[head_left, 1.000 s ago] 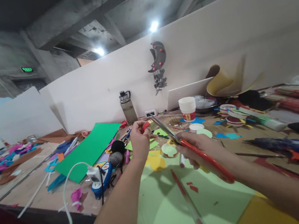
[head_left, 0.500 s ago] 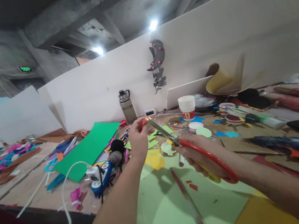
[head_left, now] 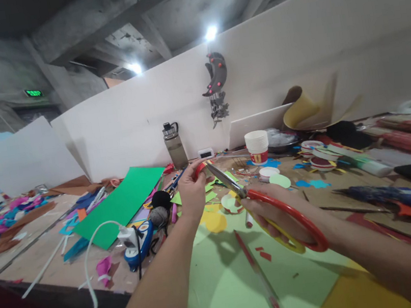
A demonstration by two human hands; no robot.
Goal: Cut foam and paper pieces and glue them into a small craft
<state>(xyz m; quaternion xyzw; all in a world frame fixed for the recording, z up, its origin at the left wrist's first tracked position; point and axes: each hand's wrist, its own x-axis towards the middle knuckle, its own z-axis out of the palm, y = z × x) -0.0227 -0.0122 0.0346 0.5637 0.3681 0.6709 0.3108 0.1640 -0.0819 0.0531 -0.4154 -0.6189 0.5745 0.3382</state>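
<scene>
white boards (head_left: 126, 119) are standing along the back of a crowded table (head_left: 46, 250), screening the work space, with a bottle (head_left: 176, 150) and a stack of paper cups (head_left: 258, 148) sitting near them, perhaps to be keeping clear of our elbows. we are working above a pale green sheet (head_left: 217, 286), which is lying flat below our forearms; small red scraps (head_left: 265, 256) are resting on it just beside a red pen (head_left: 257, 272), which is lying loose within reach. our left hand (head_left: 192, 192) is pinching a red strip (head_left: 200, 168) between thumb and fingertips, raising it above the table, probably because a short hold is keeping such thin paper from bending. our right hand (head_left: 268, 209) is wrapping its fingers around the handles of the scissors (head_left: 240, 191), and the red and yellow loops are standing apart, so we are judging the blades to be parted at least a little. their tips are pointing away from us, meeting or nearly meeting the strip; whether paper is sitting between them we cannot tell. on the right, a blue glue gun (head_left: 385, 196) is lying beyond our forearm, well apart from the blades
</scene>
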